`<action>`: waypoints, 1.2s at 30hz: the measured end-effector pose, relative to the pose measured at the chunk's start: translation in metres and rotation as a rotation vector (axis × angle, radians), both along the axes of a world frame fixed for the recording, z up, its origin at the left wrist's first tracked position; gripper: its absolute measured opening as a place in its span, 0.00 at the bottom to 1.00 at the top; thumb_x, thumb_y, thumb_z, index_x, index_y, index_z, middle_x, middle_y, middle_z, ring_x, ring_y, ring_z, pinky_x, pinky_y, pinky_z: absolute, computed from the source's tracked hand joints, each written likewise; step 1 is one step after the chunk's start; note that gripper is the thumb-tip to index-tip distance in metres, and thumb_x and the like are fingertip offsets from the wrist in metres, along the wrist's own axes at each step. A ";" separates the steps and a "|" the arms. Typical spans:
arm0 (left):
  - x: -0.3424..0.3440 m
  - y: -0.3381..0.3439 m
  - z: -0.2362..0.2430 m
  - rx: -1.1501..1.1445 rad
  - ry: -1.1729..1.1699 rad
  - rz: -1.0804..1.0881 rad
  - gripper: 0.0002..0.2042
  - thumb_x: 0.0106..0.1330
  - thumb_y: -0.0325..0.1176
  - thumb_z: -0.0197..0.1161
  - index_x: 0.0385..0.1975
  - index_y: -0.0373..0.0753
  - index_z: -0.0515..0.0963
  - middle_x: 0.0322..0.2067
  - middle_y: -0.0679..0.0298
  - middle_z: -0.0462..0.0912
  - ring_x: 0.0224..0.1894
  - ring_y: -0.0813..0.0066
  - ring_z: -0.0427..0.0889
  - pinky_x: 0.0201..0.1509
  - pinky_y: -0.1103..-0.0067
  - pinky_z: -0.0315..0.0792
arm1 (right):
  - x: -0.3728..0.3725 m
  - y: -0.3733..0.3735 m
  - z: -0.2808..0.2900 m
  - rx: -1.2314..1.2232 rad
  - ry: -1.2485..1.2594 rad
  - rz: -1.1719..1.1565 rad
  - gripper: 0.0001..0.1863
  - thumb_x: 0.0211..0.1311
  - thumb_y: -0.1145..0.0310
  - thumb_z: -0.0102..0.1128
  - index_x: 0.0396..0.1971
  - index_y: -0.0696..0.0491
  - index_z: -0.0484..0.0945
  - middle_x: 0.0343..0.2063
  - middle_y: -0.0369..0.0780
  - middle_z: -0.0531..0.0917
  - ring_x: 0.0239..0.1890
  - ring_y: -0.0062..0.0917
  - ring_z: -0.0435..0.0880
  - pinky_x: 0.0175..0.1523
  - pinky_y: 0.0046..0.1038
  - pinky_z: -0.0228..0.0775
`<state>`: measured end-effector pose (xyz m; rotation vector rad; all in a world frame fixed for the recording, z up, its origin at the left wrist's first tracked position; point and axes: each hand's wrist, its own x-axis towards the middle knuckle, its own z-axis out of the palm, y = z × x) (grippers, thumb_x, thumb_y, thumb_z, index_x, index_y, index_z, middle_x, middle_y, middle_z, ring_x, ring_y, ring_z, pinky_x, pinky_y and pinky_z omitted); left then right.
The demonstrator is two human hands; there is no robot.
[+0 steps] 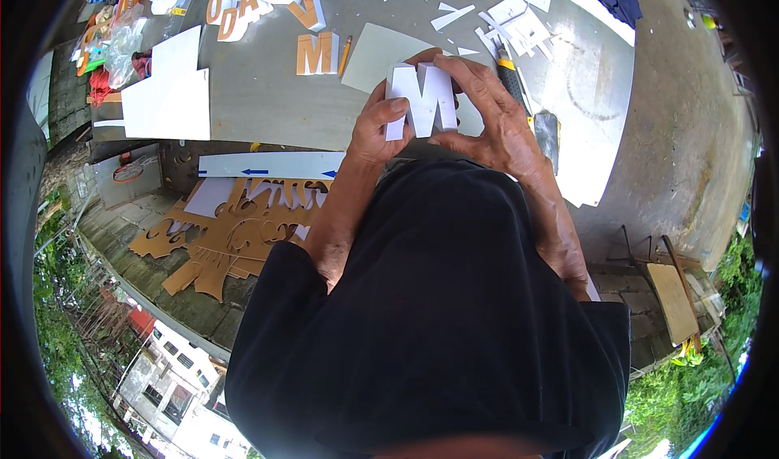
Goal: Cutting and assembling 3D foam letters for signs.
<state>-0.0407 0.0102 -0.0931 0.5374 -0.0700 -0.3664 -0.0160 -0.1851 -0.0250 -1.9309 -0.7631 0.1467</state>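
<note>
Between both my hands, over the table's near edge, is a white block letter (423,94) with thick, upright side walls. My left hand (375,128) grips its left side, the thumb lying across the front of the left leg. At the right side, my right hand (492,117) curves around the letter with its forefinger at the top corner and its thumb low down. A yellow and black utility knife (509,76) lies just beyond my right hand. Beside my right wrist rests a dark oblong object (546,139) whose kind is unclear.
Brown-faced block letters (303,57) stand at the far left, beside a pencil (345,55). White offcuts (519,25) lie on a large white sheet (596,78) at right. White sheets (166,106) and plastic bags (122,45) are left. Cut brown scraps (235,236) lie below the edge.
</note>
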 end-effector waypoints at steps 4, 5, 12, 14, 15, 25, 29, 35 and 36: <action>0.001 0.001 -0.003 0.007 0.012 0.012 0.42 0.58 0.39 0.67 0.70 0.27 0.57 0.60 0.51 0.73 0.61 0.61 0.78 0.64 0.66 0.76 | 0.001 0.000 -0.002 -0.014 0.025 -0.017 0.51 0.39 0.75 0.82 0.69 0.46 0.67 0.63 0.44 0.74 0.61 0.41 0.78 0.62 0.38 0.78; 0.001 0.001 -0.003 0.006 0.013 0.011 0.42 0.58 0.39 0.67 0.70 0.27 0.57 0.60 0.51 0.73 0.61 0.61 0.78 0.64 0.66 0.76 | 0.001 0.000 -0.003 -0.012 0.003 -0.027 0.52 0.36 0.71 0.85 0.69 0.45 0.68 0.62 0.44 0.76 0.61 0.42 0.79 0.63 0.40 0.78; -0.002 0.002 -0.007 -0.019 0.061 0.001 0.39 0.60 0.39 0.66 0.69 0.26 0.58 0.58 0.47 0.75 0.57 0.56 0.81 0.63 0.63 0.76 | 0.003 -0.001 -0.006 -0.003 -0.012 -0.030 0.52 0.36 0.71 0.85 0.68 0.46 0.68 0.61 0.45 0.76 0.61 0.42 0.79 0.62 0.40 0.78; -0.003 0.003 -0.012 -0.028 0.086 -0.002 0.38 0.61 0.38 0.65 0.68 0.26 0.59 0.57 0.46 0.75 0.56 0.54 0.81 0.63 0.62 0.77 | 0.004 -0.001 -0.005 -0.001 0.056 -0.029 0.53 0.36 0.71 0.85 0.68 0.46 0.68 0.61 0.45 0.77 0.60 0.43 0.79 0.61 0.40 0.78; -0.004 0.003 -0.015 -0.033 0.095 0.015 0.37 0.61 0.38 0.64 0.68 0.26 0.59 0.57 0.45 0.75 0.56 0.52 0.81 0.62 0.62 0.77 | 0.003 -0.001 -0.005 -0.003 0.058 -0.031 0.53 0.36 0.71 0.85 0.68 0.46 0.68 0.61 0.45 0.77 0.60 0.43 0.79 0.61 0.40 0.78; 0.001 0.003 -0.001 0.076 -0.029 -0.017 0.44 0.55 0.41 0.69 0.70 0.27 0.57 0.54 0.50 0.78 0.55 0.58 0.82 0.62 0.67 0.76 | -0.006 -0.002 -0.007 0.045 0.039 -0.016 0.52 0.40 0.78 0.80 0.70 0.49 0.64 0.59 0.47 0.75 0.60 0.44 0.77 0.62 0.37 0.75; 0.001 0.010 0.020 0.227 -0.088 0.011 0.48 0.49 0.45 0.73 0.70 0.29 0.60 0.51 0.52 0.79 0.54 0.61 0.82 0.60 0.71 0.76 | -0.014 -0.002 -0.005 0.083 -0.130 -0.010 0.54 0.38 0.76 0.81 0.70 0.54 0.63 0.58 0.49 0.76 0.59 0.44 0.77 0.61 0.38 0.75; 0.004 0.013 0.045 0.454 -0.183 -0.019 0.51 0.39 0.45 0.75 0.68 0.30 0.65 0.53 0.52 0.79 0.54 0.62 0.81 0.58 0.73 0.72 | -0.019 -0.001 -0.005 0.149 -0.374 -0.037 0.54 0.39 0.74 0.82 0.70 0.56 0.62 0.59 0.48 0.77 0.58 0.47 0.78 0.60 0.39 0.75; 0.004 0.013 0.045 0.449 -0.198 -0.033 0.51 0.39 0.44 0.75 0.69 0.30 0.65 0.54 0.51 0.79 0.55 0.61 0.80 0.59 0.72 0.72 | -0.020 -0.001 -0.007 0.169 -0.392 -0.042 0.54 0.39 0.74 0.82 0.71 0.56 0.62 0.59 0.48 0.77 0.58 0.47 0.78 0.60 0.40 0.75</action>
